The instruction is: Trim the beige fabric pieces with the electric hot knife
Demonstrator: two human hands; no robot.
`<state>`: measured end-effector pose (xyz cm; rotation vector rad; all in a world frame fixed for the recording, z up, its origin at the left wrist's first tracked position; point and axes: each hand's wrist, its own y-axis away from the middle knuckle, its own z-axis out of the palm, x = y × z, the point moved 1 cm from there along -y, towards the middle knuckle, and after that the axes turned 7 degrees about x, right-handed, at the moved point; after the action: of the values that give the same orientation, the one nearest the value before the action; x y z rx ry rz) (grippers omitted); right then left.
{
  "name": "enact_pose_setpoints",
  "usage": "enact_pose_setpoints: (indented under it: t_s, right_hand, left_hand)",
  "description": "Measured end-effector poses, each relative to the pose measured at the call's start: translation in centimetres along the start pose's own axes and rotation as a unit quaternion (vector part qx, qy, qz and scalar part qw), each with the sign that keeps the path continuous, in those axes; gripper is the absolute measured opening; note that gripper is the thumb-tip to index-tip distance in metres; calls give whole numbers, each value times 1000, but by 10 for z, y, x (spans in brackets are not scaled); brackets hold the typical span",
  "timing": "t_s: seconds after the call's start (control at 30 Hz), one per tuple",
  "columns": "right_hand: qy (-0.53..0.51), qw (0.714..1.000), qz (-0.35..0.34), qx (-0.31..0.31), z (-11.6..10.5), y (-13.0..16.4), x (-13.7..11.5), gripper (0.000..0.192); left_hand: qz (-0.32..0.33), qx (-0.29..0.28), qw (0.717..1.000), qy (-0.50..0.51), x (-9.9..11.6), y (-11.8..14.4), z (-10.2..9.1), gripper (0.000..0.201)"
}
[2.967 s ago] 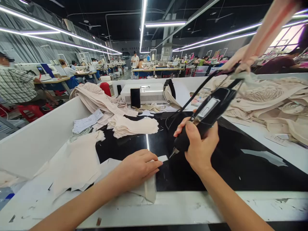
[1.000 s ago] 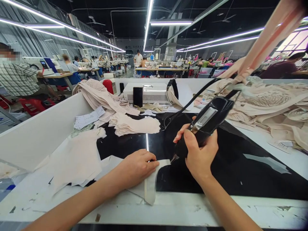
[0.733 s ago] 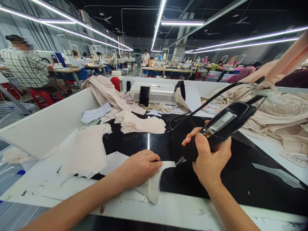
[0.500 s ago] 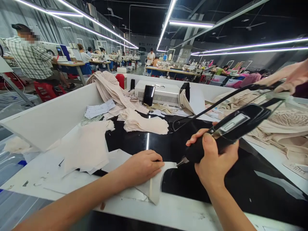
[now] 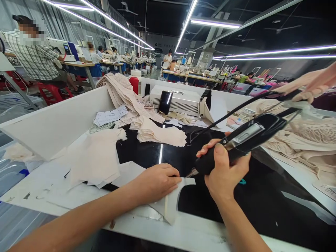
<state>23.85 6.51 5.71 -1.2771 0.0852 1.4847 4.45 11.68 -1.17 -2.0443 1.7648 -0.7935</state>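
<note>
The black handheld tool is in the right hand, fingers closed around its grip, its metal tip at the upper edge of a pale sheet. The left hand lies over this sheet, fingers bent; whether they pinch it cannot be told. Beneath is a black surface; stacked cream fabric, a phone and a white box stand beyond.

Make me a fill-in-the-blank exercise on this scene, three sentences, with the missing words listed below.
1. The right hand grips a corded handheld tool whose body is mostly coloured ____.
2. The left hand rests on a pale, curved-edged piece whose nearest corner overlaps the ____-coloured table edge.
3. The person in a checked shirt sits on a stool coloured ____.

Missing words: black; white; red.
</note>
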Motion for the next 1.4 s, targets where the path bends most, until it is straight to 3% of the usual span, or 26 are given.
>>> enact_pose_setpoints:
  t_s: [0.27,0.6,0.8,0.97,1.23,1.4]
  right_hand:
    - [-6,999,-2,47,-7,-11,-5,46]
    - [27,999,-20,24,-10,-11,0,45]
    - [-15,999,6,45,-8,-9,-9,48]
    - [-31,999,20,16,-7,1,-11,51]
    - [-17,1000,13,0,-7,4,-10,42]
    - [-24,999,5,39,-12,-3,-13,46]
  left_hand:
    - [-4,-11,1000,-6,-1,0,0,19]
    - [-6,8,1000,11,-3,3,3,26]
    - [-11,-1,1000,13,-2,2,1,27]
    - [-10,5,1000,17,-2,2,1,27]
    - [-16,-2,1000,20,-3,3,0,27]
    - [-11,4,1000,21,-3,2,1,29]
